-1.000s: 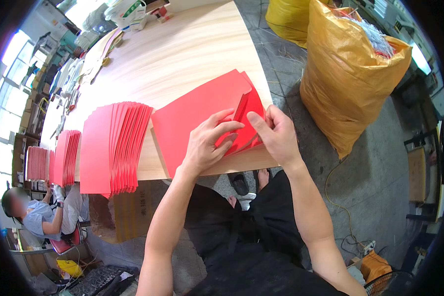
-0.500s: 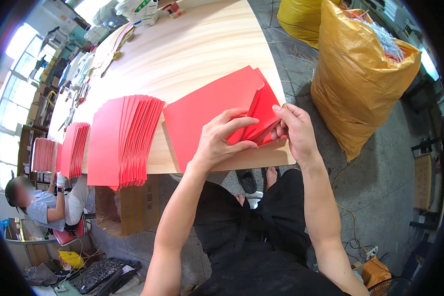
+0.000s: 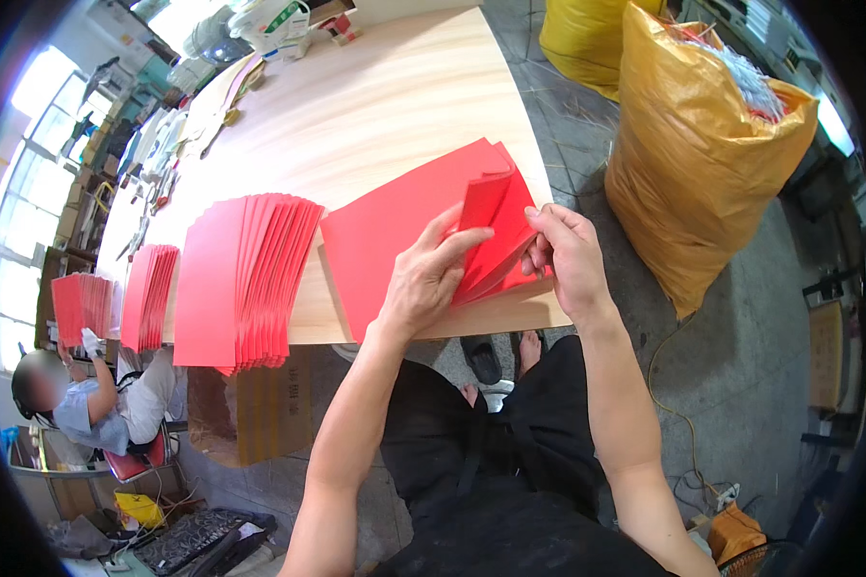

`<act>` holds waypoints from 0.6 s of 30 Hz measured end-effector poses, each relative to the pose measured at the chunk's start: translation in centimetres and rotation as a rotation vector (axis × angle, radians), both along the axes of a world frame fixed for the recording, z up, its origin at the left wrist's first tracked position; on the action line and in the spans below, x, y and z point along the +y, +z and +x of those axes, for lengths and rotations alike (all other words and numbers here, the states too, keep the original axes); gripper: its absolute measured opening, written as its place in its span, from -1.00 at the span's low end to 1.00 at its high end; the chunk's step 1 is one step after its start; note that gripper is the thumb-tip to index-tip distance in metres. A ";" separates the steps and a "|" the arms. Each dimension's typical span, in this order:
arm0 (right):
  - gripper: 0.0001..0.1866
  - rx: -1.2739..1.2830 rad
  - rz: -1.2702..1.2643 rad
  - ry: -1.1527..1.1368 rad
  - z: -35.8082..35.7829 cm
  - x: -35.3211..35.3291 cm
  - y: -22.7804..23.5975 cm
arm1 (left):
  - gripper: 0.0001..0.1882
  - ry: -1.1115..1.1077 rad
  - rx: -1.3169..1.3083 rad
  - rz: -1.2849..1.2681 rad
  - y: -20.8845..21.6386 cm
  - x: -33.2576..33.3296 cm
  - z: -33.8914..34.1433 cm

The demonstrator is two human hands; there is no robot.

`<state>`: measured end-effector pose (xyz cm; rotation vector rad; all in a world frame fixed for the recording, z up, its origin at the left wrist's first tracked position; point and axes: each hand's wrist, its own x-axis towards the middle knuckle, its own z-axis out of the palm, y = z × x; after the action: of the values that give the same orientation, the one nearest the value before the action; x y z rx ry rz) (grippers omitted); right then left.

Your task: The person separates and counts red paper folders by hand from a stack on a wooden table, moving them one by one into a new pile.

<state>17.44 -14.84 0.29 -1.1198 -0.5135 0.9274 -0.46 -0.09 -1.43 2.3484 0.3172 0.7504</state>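
Red paper sheets (image 3: 394,212) lie at the table's near right corner. Their right part is lifted and bent into a standing folded flap (image 3: 485,197). My left hand (image 3: 423,284) rests over them, its fingers closed against the flap and its thumb mostly hidden. With thumb and curled fingers, my right hand (image 3: 568,255) pinches the right edge of the lifted red paper. Layered edges show between the two hands; the number of layers cannot be made out.
A fanned stack of red sheets (image 3: 245,279) lies left of my hands, with smaller red stacks (image 3: 147,293) beyond. A co-worker (image 3: 91,399) sits at the far left, a gloved hand at a stack. Orange sack (image 3: 702,154) stands right of the table (image 3: 385,96); a cardboard box (image 3: 250,409) sits below.
My left fingers have closed in from a spread pose, and the flap stands up higher. My right hand keeps its pinch. The co-worker's hand has moved to the far left stack.
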 end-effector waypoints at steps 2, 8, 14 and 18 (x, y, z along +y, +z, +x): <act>-0.66 0.049 0.008 -0.002 -0.1 -0.2 0.1 | -0.54 -0.016 0.005 0.086 0.8 -0.6 0.2; -0.65 0.041 0.011 -0.006 -0.2 -0.4 0.3 | -0.33 0.003 0.017 0.083 0.9 -0.9 0.2; -0.67 -0.355 -0.062 -0.270 -0.6 -1.4 -0.4 | -0.36 -0.011 -0.001 -0.009 1.0 -0.7 0.3; -0.85 -1.316 -0.134 -0.580 -1.8 -3.6 -1.6 | -0.36 -0.006 -0.017 0.013 1.4 -0.9 0.2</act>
<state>15.66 -18.46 -1.27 -1.8012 -1.0887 -0.4062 -0.25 -1.04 -0.07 2.3534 0.2984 0.7710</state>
